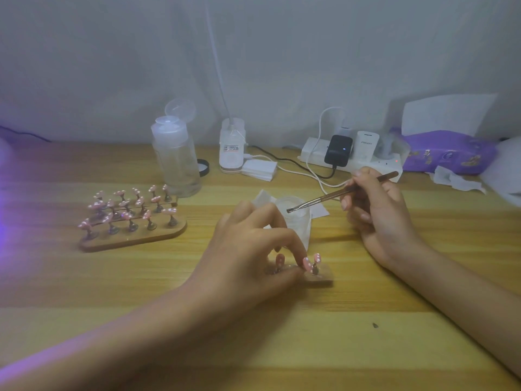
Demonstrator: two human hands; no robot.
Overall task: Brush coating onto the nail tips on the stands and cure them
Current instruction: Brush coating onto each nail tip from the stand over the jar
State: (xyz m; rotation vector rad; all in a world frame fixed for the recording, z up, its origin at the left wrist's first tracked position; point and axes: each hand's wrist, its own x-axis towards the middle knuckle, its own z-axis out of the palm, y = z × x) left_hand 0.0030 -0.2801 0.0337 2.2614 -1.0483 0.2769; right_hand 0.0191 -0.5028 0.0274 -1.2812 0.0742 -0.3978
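Observation:
My left hand (248,249) curls over a small wooden stand (320,276) in the middle of the table and pinches one pink dotted nail tip (307,263) on it. Two more pink tips show beside my fingers. My right hand (375,210) grips a thin metal-handled brush (332,194), whose tip hovers over a small clear jar (296,213) behind the stand. To the left, a larger wooden stand (135,237) carries several pink nail tips on little posts.
A clear pump bottle (176,159) and a white lamp base (231,148) stand at the back. A power strip (352,158) with plugs and cables lies back right, next to a purple tissue pack (448,152). Purple light glows at the left edge.

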